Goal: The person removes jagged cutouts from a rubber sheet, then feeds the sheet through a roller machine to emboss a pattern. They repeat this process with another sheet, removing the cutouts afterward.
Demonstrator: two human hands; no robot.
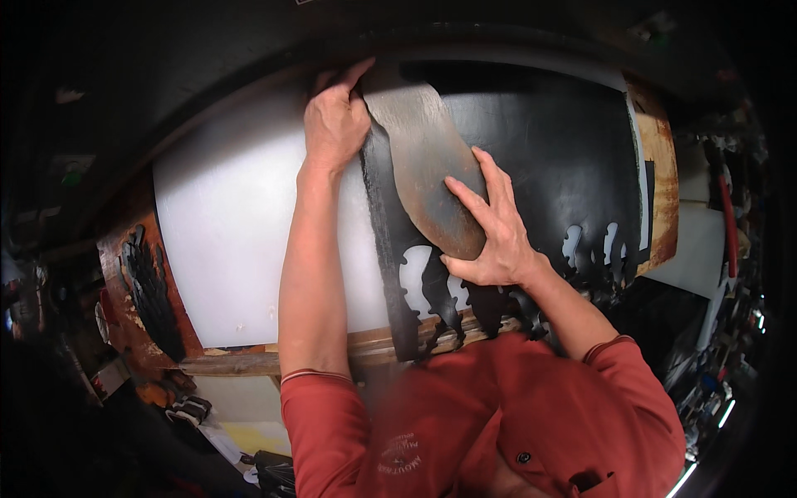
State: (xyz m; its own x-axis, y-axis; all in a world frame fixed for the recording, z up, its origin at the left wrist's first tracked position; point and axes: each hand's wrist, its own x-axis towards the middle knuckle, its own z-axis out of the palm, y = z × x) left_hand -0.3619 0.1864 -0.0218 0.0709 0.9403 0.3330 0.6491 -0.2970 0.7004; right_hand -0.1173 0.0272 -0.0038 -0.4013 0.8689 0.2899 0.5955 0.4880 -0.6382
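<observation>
A grey-brown, worn sole-shaped plate (427, 145) lies slanted across the left part of a black sheet (548, 149). Its far end reaches toward the dark overhang. At that far end my left hand (336, 120) grips the plate's left edge, the index finger stretched along the top and the other fingers partly hidden. My right hand (498, 224) holds the near, rounded end, with two fingers lying on its face and the thumb at its lower edge. Along the near edge of the black sheet run several scalloped cut-outs, showing white beneath.
Under the sheet lies a white board (249, 216), bare at the left. A dark machine beam (249, 41) overhangs the far side. Black scraps (149, 282) sit on a brown board at the left. A wooden board (656, 174) shows at the right, with cluttered shelving beyond.
</observation>
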